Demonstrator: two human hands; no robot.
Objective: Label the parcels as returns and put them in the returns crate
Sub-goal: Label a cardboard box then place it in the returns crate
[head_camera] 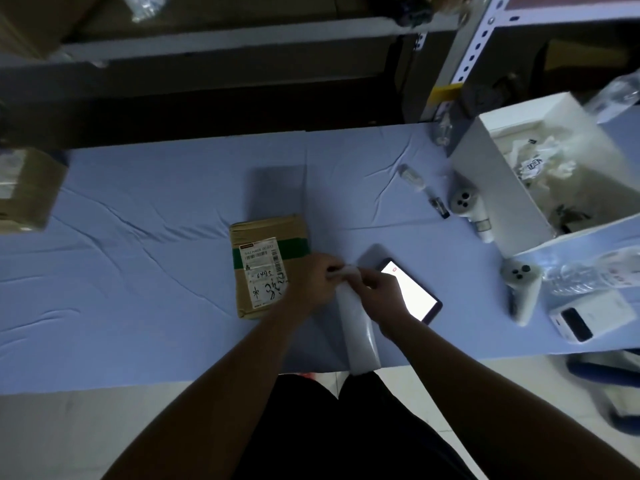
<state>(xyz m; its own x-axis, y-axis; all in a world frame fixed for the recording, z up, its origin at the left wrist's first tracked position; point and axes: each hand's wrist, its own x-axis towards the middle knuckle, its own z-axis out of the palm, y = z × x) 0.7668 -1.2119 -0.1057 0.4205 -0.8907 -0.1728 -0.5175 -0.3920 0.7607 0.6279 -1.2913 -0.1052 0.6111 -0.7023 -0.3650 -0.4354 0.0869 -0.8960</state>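
At the tabletop's point(138, 271) near edge, left hand point(311, 278) and right hand point(381, 292) both pinch a pale plastic sleeve point(360, 337) overhanging it, with the labelled cardboard parcel point(266, 244) just left, a lit phone point(412, 292) just right, and an open white box point(485, 174) at the far-right corner.

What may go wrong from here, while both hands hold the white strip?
1. The white strip hangs past the edge of the table; if the left hand or the right hand loses its pinch, it may slide to the floor.
2. The lit phone lies close beside the right hand and could be knocked.
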